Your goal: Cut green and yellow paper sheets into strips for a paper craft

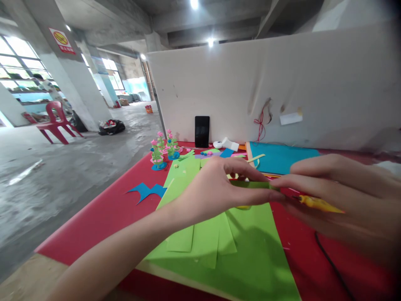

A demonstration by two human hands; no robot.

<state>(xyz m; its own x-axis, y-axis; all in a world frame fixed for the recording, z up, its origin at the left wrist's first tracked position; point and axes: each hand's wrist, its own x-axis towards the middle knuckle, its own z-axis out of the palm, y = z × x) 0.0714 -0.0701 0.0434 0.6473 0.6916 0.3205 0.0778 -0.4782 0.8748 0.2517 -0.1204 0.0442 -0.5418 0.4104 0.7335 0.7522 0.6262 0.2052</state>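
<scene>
My left hand (216,184) is closed in a pinch on a narrow green paper strip (250,184) above the table. At the strip's right end, the fingertips of my right hand (341,179) meet those of my left. A small yellow-handled tool (319,203) with a thin dark tip lies along the fingers of my right hand, which is partly blurred. Below both hands are a large green sheet (250,259) and several cut green paper pieces (205,242). Something yellow shows under my left fingers, mostly hidden.
Small paper trees (157,156) stand at the back left near a blue paper scrap (147,192). Behind are a black phone (202,131), a blue sheet (282,156) and a white board (219,92). A red chair (56,119) and a person (46,85) are farther off.
</scene>
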